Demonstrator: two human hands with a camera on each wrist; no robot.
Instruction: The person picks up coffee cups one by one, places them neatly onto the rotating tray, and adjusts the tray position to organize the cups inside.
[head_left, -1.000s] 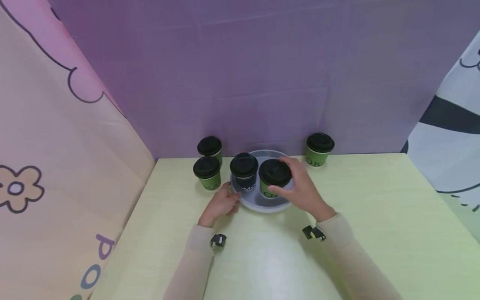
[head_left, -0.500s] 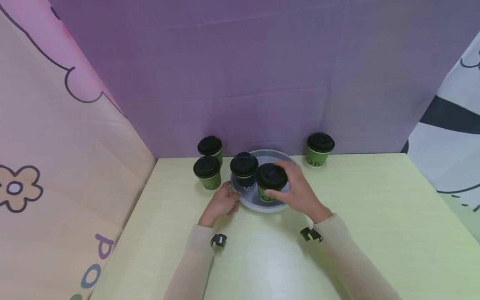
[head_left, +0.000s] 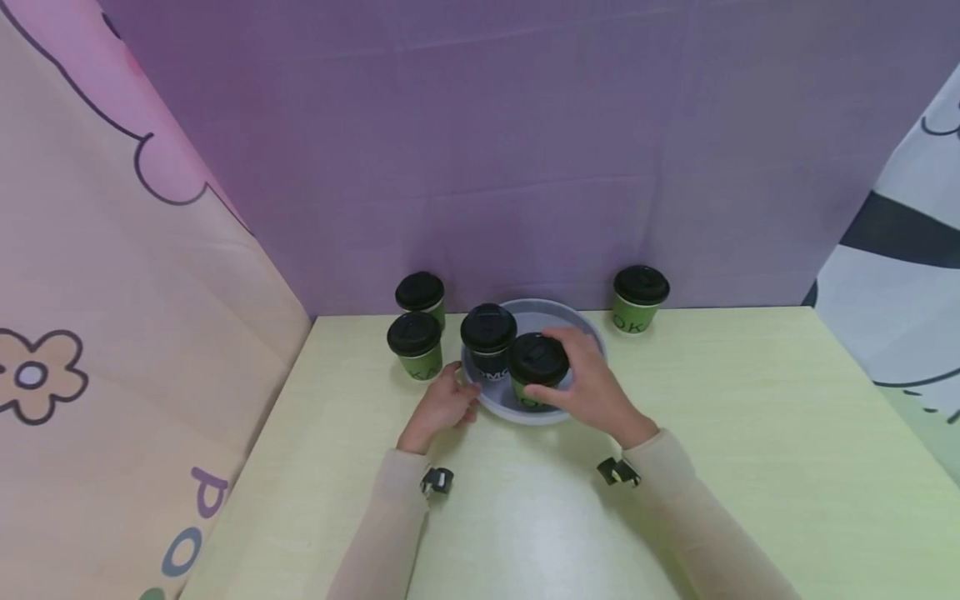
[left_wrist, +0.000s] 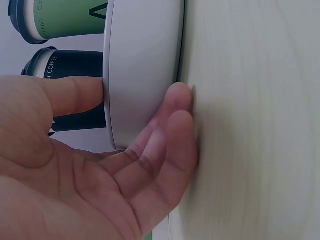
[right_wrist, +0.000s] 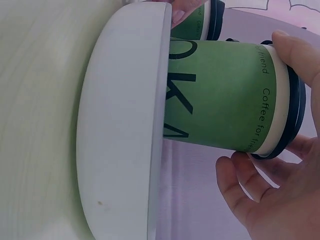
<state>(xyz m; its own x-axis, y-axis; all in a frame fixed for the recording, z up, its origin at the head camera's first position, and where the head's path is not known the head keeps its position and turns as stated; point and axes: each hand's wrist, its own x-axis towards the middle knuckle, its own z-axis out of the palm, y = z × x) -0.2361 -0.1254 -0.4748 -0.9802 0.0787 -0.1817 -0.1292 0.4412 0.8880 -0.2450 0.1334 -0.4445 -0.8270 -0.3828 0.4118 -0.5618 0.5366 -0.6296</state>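
In the head view a round grey tray [head_left: 542, 312] stands on the table near the back wall. My left hand [head_left: 441, 408] grips its left edge; the left wrist view has the thumb at the rim of the tray [left_wrist: 142, 60] and the fingertips [left_wrist: 180, 122] curled low by its base. My right hand [head_left: 588, 387] holds a green paper coffee cup [head_left: 538, 360] with a black lid, upright over the tray's front part. Thumb and fingers are around the lid end of this cup [right_wrist: 220, 95]. A dark coffee cup [head_left: 489, 329] stands on the tray's left side, beside it.
Two green lidded cups stand left of the tray, one cup [head_left: 415, 343] in front of another cup [head_left: 420, 293]. A further green cup [head_left: 640, 298] stands behind right, close to the purple cloth wall [head_left: 525, 167]. The pale table [head_left: 510, 517] stretches toward me.
My right hand has moved the green cup a little left and toward me, closer to the dark cup. The left hand has stayed at the tray's edge.
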